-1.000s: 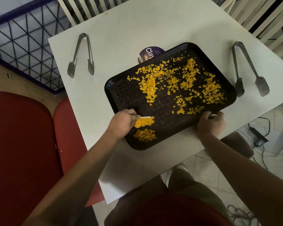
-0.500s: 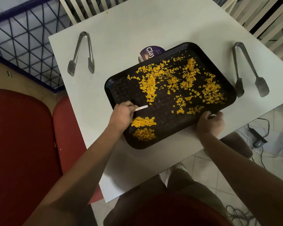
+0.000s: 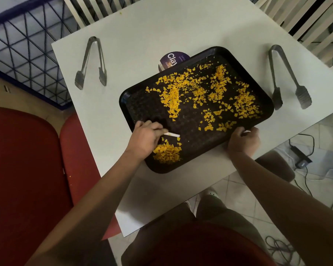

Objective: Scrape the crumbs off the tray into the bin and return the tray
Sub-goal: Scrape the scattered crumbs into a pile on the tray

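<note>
Your white desk (image 3: 161,29) carries the black tray (image 3: 135,104), which sits askew toward the near right edge, its near right corner close to that edge. Yellow crumbs (image 3: 215,93) lie scattered over the tray's middle and far half, and a gathered heap (image 3: 168,153) sits in its near left corner, just below your left fingers. Your left hand (image 3: 145,139) reaches in over the tray's left rim, fingers curled and pinching a small white scraper (image 3: 172,134) that points right, level with the tray floor and just above the heap. Your right hand (image 3: 242,141) grips the tray's near rim close to the right corner, fingers wrapped over the lip and the thumb on top. One pair of metal tongs (image 3: 91,62) lies near the desk's far left corner, well apart from the tray; another pair (image 3: 284,77) lies along the right edge, just beside the tray's right rim. A round purple sticker (image 3: 171,59) shows at the tray's far rim, partly covered by it. Both forearms stretch forward from the bottom of the view, the left crossing the desk's near left edge.
</note>
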